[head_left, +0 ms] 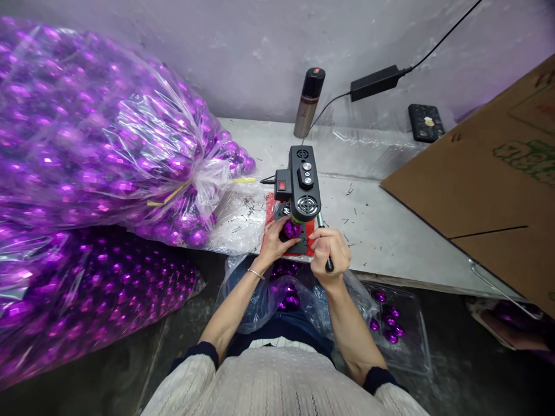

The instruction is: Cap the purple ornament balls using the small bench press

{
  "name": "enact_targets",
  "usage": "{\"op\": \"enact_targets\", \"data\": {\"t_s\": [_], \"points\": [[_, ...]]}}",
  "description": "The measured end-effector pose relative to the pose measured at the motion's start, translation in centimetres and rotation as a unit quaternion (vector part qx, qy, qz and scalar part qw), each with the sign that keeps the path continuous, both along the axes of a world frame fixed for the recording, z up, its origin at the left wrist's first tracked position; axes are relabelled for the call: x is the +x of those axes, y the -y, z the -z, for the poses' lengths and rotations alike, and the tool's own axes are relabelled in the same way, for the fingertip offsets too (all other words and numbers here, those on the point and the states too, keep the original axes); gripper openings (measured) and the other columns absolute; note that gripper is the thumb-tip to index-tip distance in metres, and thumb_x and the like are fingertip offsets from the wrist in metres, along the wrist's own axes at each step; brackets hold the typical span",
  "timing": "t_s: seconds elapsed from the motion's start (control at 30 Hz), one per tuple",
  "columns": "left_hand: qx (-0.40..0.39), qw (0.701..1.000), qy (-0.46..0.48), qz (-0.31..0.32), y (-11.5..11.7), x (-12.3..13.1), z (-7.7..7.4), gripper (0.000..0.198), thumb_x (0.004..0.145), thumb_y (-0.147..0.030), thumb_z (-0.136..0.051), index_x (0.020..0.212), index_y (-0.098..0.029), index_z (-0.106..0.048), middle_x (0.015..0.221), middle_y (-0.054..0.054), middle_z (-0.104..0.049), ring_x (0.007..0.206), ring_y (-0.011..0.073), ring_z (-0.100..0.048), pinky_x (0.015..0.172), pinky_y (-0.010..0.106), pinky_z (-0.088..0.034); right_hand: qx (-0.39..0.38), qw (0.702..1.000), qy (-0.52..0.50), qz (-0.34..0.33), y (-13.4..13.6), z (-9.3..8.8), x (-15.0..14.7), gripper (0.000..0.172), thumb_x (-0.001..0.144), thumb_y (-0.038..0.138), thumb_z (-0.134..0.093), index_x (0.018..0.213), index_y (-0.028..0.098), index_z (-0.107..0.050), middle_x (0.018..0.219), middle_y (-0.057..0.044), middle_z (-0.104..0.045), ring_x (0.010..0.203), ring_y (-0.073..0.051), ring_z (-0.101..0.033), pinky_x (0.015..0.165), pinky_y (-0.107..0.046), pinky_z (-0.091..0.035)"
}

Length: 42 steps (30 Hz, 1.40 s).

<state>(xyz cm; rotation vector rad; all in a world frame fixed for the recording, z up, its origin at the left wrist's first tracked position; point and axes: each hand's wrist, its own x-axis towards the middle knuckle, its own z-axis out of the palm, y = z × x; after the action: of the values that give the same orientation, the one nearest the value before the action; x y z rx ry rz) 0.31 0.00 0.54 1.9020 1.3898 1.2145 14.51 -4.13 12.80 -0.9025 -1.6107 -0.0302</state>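
Observation:
A black benchtop machine [304,182] with a red switch stands on a red mat [269,209] at the table's front edge. Under its head sits a shiny purple ball [292,229], and my left hand [276,241] grips it between thumb and fingers. My right hand [330,254] is wrapped round the black-ended lever [329,264] at the machine's right side. On my lap, a clear plastic bag [243,300] holds more purple balls [289,297].
Two big clear bags of purple balls, one upper [99,127] and one lower [87,289], fill the left. A spray can [309,101], a power adapter [377,82] and a phone [425,122] lie toward the wall. A cardboard box [485,190] leans in from the right.

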Motion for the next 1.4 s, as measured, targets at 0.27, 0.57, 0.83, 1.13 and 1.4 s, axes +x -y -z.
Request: {"op": "enact_targets", "data": {"t_s": [0.27,0.57,0.83,1.13,1.4], "points": [[0.002,1.0,-0.001,0.008,0.3,-0.1,-0.2,0.063,0.078,-0.044,-0.085,0.133,-0.022,-0.062,0.129,0.013,-0.071,0.123,0.031,-0.065,0.109,0.049,-0.048,0.001,1.0,-0.015,-0.001,0.1,1.3,0.1,0.021,0.098,0.017,-0.047,0.081,0.022,-0.056,0.076,-0.001,-0.065,0.07,-0.014,-0.065,0.062,-0.028,-0.05],[-0.007,1.0,-0.02,0.006,0.5,-0.2,0.0,0.068,0.075,-0.041,-0.088,0.134,-0.022,-0.062,0.132,0.012,-0.07,0.124,0.0308,-0.065,0.11,0.049,-0.047,0.015,0.999,-0.039,-0.006,-0.1,4.1,-0.1,0.026,0.102,0.025,-0.042,0.079,0.023,-0.055,0.078,-0.001,-0.063,0.064,-0.013,-0.061,0.059,-0.03,-0.051],[-0.003,1.0,-0.004,0.014,0.4,-0.2,-0.1,0.063,0.079,-0.04,-0.085,0.135,-0.02,-0.061,0.131,0.013,-0.071,0.125,0.0307,-0.065,0.109,0.048,-0.047,0.038,0.998,-0.055,0.006,-0.4,5.0,-0.4,0.028,0.103,0.027,-0.041,0.079,0.024,-0.055,0.076,0.0,-0.064,0.062,-0.014,-0.06,0.064,-0.034,-0.051],[-0.003,1.0,0.002,0.009,0.1,-0.2,-0.2,0.065,0.076,-0.04,-0.087,0.132,-0.02,-0.062,0.129,0.013,-0.072,0.12,0.0305,-0.067,0.107,0.049,-0.048,0.048,0.997,-0.06,-0.003,-0.8,5.7,-0.7,0.028,0.103,0.025,-0.039,0.078,0.023,-0.052,0.076,0.001,-0.061,0.06,-0.012,-0.059,0.065,-0.033,-0.051],[0.033,0.999,0.017,0.014,-0.3,-0.1,0.3,0.066,0.078,-0.043,-0.085,0.135,-0.021,-0.059,0.13,0.014,-0.07,0.121,0.0321,-0.067,0.106,0.052,-0.051,0.012,0.997,-0.08,0.015,-0.5,2.7,-1.0,0.03,0.099,0.017,-0.042,0.071,0.023,-0.051,0.069,0.0,-0.058,0.064,-0.014,-0.059,0.059,-0.03,-0.046]]}}
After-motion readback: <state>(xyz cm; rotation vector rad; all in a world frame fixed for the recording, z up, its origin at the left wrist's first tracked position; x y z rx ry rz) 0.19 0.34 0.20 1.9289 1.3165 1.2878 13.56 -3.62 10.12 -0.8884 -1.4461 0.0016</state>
